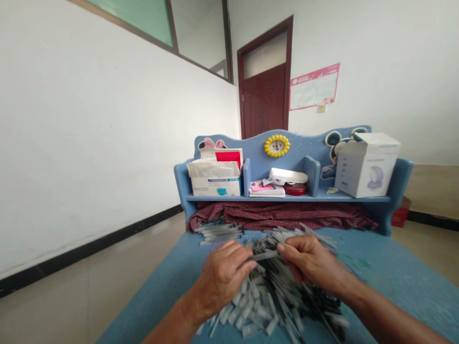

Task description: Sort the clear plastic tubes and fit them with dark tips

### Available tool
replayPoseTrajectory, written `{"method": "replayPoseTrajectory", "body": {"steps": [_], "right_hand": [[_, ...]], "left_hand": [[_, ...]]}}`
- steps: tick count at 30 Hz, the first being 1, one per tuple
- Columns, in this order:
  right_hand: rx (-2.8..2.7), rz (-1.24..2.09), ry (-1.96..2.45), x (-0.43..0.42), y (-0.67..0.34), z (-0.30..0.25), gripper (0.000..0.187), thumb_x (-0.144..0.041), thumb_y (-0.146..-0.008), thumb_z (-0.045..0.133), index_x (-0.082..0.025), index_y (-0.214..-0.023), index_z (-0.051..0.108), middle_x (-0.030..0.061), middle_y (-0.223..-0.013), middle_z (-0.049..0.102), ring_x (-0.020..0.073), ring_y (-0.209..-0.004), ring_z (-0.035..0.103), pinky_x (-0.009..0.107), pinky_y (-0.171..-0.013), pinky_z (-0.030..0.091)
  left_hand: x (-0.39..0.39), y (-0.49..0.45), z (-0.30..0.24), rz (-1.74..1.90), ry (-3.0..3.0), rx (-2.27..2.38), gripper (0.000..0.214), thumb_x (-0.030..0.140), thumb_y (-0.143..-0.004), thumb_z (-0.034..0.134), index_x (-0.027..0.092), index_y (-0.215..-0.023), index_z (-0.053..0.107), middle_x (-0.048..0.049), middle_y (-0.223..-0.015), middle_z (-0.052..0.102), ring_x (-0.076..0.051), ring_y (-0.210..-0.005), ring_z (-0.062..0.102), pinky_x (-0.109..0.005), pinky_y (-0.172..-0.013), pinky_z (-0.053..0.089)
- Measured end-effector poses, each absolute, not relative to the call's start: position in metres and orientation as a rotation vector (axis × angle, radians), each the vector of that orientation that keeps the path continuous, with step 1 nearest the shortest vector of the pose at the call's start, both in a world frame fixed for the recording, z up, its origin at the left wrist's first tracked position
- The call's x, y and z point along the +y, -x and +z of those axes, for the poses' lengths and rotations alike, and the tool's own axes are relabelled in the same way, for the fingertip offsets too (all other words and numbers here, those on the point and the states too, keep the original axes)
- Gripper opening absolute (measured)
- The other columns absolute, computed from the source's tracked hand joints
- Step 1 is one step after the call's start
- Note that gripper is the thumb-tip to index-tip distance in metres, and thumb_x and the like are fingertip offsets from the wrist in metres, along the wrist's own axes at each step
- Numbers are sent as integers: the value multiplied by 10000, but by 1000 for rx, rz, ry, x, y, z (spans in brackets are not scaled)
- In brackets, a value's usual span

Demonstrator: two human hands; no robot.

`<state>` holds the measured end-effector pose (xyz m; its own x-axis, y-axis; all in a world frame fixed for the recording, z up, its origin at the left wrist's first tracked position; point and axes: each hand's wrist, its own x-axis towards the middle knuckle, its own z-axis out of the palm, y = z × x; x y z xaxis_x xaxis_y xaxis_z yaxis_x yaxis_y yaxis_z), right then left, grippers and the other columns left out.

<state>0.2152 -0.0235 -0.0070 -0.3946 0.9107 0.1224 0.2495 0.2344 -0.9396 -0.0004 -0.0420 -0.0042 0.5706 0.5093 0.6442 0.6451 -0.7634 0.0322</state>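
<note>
A big heap of grey and clear pen barrels and parts [272, 301] lies on the blue desk [394, 282] right in front of me. Both hands hover over the heap. My left hand [224, 277] and my right hand [311, 263] are closed on the two ends of one grey pen barrel [266, 256], held level between them. A smaller, tidier bundle of pens [218, 232] lies farther back on the left.
A red checked cloth [283, 216] lies under the desk's blue shelf [287, 198]. The shelf holds a mask box [215, 182], a white carton [366, 166], booklets and a red tin. A small yellow clock [276, 145] hangs above. A brown door stands behind; a white wall runs along the left.
</note>
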Motion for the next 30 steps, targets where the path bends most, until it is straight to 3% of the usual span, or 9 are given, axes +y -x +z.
{"method": "replayPoseTrajectory", "body": {"steps": [9,20,23,27,30], "right_hand": [[-1758,1340,924,-25,-221,-4,367,-455,-761,549,-166,-546,482,-27,-437,539,52,-310,397,173,-327,238],[-1906,1193,847,-23,-223,-5,53,-184,-747,550,-168,-710,517,-35,-592,554,87,-496,538,187,-473,412],[-1909,1186,839,-24,-224,-2,91,-238,-752,579,-167,-728,527,-38,-589,536,88,-496,521,194,-484,425],[-1996,1107,974,-26,-224,1,298,-384,-837,478,-174,-626,471,-26,-501,531,78,-386,479,177,-375,331],[-1996,1113,1006,-26,-223,0,290,-351,-847,458,-178,-615,447,-22,-496,544,71,-366,469,171,-360,312]], "left_hand": [[-42,0,-5,-990,2648,-1007,205,222,-887,461,127,-775,604,-20,-621,535,-130,-618,480,-234,-594,352],[-37,8,-1,-940,3170,-1686,370,349,-883,415,136,-605,535,33,-547,493,-78,-524,458,-184,-535,342],[-37,8,-2,-991,3177,-1756,386,382,-873,419,138,-592,521,35,-540,485,-78,-521,444,-186,-535,339],[-40,5,0,-1008,3165,-1803,358,372,-862,429,140,-606,526,36,-547,485,-79,-527,435,-189,-539,334],[-42,2,2,-1002,3169,-1827,346,366,-852,433,143,-604,527,38,-537,479,-81,-519,428,-193,-534,330]]}}
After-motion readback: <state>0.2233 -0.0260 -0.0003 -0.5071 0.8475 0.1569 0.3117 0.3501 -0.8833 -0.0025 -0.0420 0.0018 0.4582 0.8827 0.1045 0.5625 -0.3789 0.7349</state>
